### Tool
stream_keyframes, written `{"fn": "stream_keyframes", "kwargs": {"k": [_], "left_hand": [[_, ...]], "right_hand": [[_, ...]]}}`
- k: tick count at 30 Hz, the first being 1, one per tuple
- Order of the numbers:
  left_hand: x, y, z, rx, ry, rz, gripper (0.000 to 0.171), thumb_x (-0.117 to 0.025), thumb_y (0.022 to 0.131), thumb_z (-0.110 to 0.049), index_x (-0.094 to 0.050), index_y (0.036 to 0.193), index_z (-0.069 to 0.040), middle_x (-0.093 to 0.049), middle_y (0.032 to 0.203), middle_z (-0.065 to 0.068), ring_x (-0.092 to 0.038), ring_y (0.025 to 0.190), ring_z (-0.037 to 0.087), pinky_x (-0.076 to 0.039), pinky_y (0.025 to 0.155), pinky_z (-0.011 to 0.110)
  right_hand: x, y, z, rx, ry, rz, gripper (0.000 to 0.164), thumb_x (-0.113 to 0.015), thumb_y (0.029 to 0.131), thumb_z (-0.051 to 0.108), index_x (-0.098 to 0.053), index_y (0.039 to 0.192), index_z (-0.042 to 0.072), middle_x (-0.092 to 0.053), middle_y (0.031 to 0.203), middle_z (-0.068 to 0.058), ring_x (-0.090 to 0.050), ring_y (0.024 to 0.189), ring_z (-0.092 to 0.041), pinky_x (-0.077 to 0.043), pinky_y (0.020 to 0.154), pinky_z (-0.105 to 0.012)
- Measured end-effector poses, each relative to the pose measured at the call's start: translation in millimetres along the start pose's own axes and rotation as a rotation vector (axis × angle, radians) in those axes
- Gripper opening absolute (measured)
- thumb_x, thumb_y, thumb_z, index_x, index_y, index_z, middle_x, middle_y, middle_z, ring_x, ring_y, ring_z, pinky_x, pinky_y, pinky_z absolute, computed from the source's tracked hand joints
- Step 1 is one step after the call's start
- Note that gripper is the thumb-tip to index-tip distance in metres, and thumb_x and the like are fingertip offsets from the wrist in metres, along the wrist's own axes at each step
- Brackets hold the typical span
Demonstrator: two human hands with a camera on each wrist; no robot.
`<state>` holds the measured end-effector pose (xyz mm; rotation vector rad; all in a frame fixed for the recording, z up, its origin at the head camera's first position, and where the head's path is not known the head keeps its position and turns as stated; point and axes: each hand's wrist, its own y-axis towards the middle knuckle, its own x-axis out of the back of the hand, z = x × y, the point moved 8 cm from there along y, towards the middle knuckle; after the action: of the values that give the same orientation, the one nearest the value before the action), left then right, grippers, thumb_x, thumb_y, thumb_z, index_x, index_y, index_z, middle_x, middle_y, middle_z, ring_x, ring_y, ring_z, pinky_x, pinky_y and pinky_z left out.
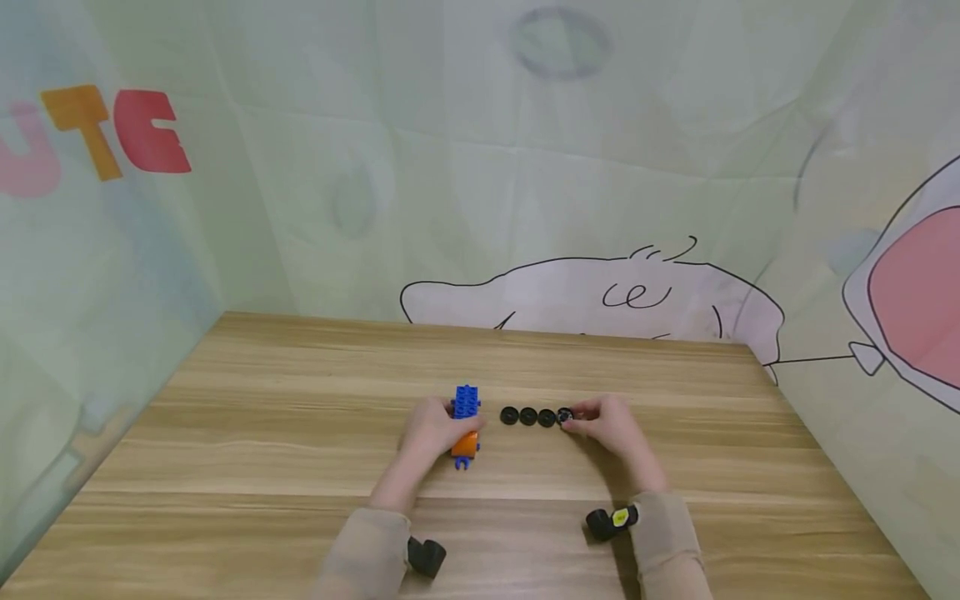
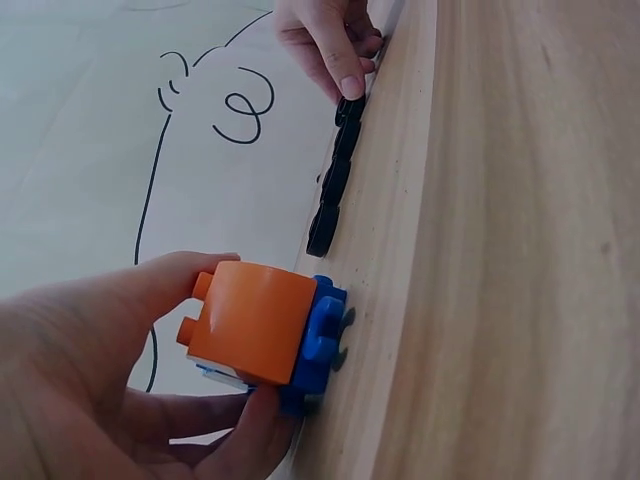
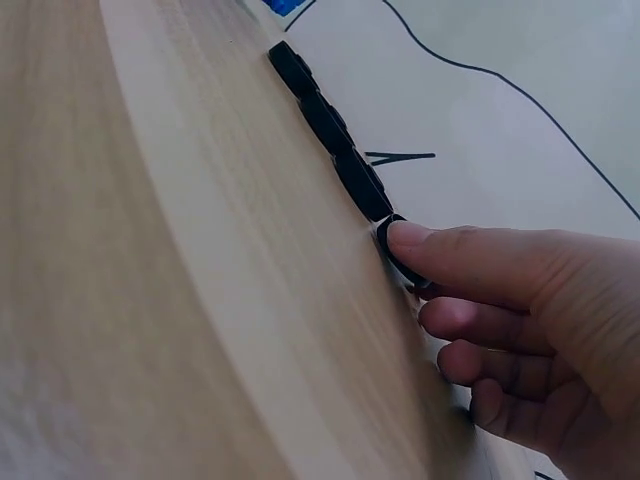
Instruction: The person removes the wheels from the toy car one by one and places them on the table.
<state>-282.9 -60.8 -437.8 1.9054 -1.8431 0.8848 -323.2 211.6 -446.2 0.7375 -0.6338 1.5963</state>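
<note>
A toy vehicle of building bricks, with a blue base (image 1: 466,400) and an orange curved brick (image 2: 255,318) at its near end, stands on the wooden table. My left hand (image 1: 437,430) grips it from the left, thumb on one side and fingers on the other. To its right lie several black toy wheels (image 1: 528,416) flat in a row. With thumb and fingers, my right hand (image 1: 611,427) pinches the rightmost wheel (image 3: 400,255), which is at the end of the row.
The wooden table (image 1: 300,400) reaches back to a pale printed cloth backdrop (image 1: 480,192) with cartoon drawings. Each wrist wears a black camera, the left one (image 1: 426,557) and the right one (image 1: 600,524) both low over the table.
</note>
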Motion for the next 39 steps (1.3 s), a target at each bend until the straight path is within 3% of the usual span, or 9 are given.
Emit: {"fn": "stream_keyframes", "kwargs": {"k": [4, 12, 20, 29, 39], "left_hand": [[-0.7, 0.0, -0.1, 0.003, 0.016, -0.011, 0.068, -0.076, 0.081, -0.041, -0.059, 0.125, 0.008, -0.066, 0.118, 0.024, -0.067, 0.097, 0.031, -0.056, 0.086, 0.043], [-2.6, -0.5, 0.4, 0.021, 0.022, -0.017, 0.060, -0.076, 0.081, -0.044, -0.066, 0.112, 0.007, -0.071, 0.100, 0.018, -0.062, 0.077, 0.022, -0.057, 0.070, 0.034], [-2.8, -0.9, 1.1, 0.021, 0.031, -0.018, 0.064, -0.076, 0.079, -0.048, -0.065, 0.111, 0.006, -0.070, 0.101, 0.018, -0.061, 0.078, 0.022, -0.056, 0.070, 0.035], [-3.0, 0.1, 1.1, 0.016, 0.031, -0.020, 0.063, -0.076, 0.076, -0.055, -0.066, 0.100, 0.002, -0.066, 0.084, 0.010, -0.055, 0.069, 0.019, -0.043, 0.055, 0.025], [-2.8, 0.6, 0.1, -0.003, 0.040, -0.020, 0.062, -0.075, 0.077, -0.056, -0.067, 0.097, 0.002, -0.066, 0.080, 0.009, -0.054, 0.067, 0.018, -0.039, 0.053, 0.024]], "right_hand": [[-0.7, 0.2, 0.6, 0.001, -0.010, -0.006, 0.034, -0.081, 0.078, 0.019, -0.073, 0.102, -0.003, -0.073, 0.081, -0.008, -0.058, 0.071, -0.011, -0.049, 0.069, -0.027], [-0.9, -0.2, 3.3, 0.011, -0.033, -0.016, 0.033, -0.082, 0.076, 0.020, -0.074, 0.098, -0.003, -0.072, 0.078, -0.006, -0.058, 0.068, -0.010, -0.050, 0.069, -0.029], [-0.5, 0.1, 5.1, 0.009, -0.045, -0.021, 0.032, -0.083, 0.076, 0.021, -0.075, 0.096, -0.002, -0.073, 0.080, -0.007, -0.059, 0.070, -0.011, -0.051, 0.070, -0.031], [-0.4, 0.7, 4.7, 0.019, -0.047, -0.027, 0.032, -0.084, 0.075, 0.021, -0.075, 0.095, -0.003, -0.072, 0.075, -0.004, -0.057, 0.067, -0.010, -0.049, 0.066, -0.028], [-0.6, 1.1, 5.1, 0.016, -0.050, -0.022, 0.033, -0.083, 0.076, 0.021, -0.074, 0.097, -0.003, -0.071, 0.077, -0.004, -0.057, 0.068, -0.011, -0.050, 0.067, -0.028]]}}
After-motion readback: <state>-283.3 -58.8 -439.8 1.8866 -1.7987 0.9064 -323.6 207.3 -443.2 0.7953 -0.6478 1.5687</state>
